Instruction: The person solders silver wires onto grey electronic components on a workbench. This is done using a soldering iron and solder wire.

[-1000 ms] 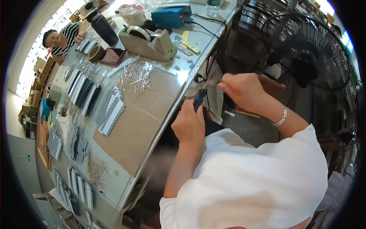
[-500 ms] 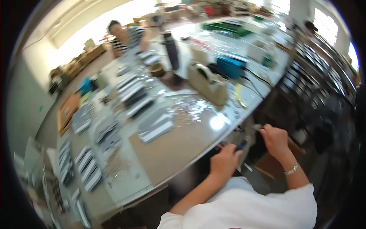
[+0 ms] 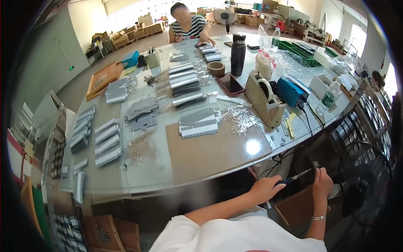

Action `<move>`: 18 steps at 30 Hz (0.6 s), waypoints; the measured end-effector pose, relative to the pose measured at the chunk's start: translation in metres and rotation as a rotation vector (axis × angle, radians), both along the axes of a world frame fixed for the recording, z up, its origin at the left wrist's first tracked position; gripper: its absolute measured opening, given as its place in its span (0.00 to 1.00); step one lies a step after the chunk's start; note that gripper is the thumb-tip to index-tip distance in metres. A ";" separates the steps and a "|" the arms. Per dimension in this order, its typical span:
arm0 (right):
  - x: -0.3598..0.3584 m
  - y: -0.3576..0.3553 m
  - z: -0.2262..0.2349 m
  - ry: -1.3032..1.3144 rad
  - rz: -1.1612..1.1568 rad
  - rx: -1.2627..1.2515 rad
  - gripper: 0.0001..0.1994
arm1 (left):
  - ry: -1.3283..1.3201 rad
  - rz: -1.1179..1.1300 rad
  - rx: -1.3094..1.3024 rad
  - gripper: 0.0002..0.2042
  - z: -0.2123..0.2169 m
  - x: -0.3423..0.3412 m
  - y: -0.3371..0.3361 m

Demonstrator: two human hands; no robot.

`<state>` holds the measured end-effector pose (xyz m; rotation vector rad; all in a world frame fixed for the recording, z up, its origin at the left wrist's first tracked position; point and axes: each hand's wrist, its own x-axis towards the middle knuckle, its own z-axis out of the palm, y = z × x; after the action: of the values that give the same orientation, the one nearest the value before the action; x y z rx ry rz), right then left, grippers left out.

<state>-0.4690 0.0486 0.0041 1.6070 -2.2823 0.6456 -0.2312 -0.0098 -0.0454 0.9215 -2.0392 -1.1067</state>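
Just off the table's right front edge, my left hand [image 3: 265, 190] is closed round a tool with a dark blue handle [image 3: 285, 181] and a slim metal shaft. The shaft points right, its tip close to the fingers of my right hand [image 3: 322, 183]. Those fingers pinch a small greyish piece [image 3: 315, 164], too small to name. Nearest on the table is a brown board [image 3: 201, 161], bearing a stack of grey-and-white strips [image 3: 198, 123] and a heap of thin metal pins [image 3: 241, 119].
A beige tape dispenser [image 3: 262, 103], a blue box-shaped device [image 3: 292, 90], a dark flask [image 3: 238, 56] and a phone [image 3: 231, 85] stand or lie behind the board. More strip bundles [image 3: 107, 142] cover the left. A person [image 3: 187, 25] sits opposite. At right is a black fan [image 3: 365, 168].
My view has swung, so the table sits further left and looks sharper. Both hands appear lower and further right in the picture, still together, the tool in my left hand.
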 end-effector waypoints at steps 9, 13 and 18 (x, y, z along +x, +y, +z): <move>-0.009 0.012 -0.008 -0.266 0.054 -0.003 0.17 | 0.102 -0.272 0.401 0.20 -0.027 -0.012 0.005; -0.027 0.008 -0.023 0.030 -0.029 0.099 0.16 | 0.275 -0.408 0.776 0.22 -0.008 -0.003 0.010; 0.007 0.025 -0.002 -0.061 0.297 0.038 0.15 | 0.222 -0.297 0.803 0.20 -0.006 -0.003 0.019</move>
<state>-0.4619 0.0732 0.0026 1.9923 -2.1259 0.7314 -0.2344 0.0087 -0.0513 0.8034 -1.5692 -2.1667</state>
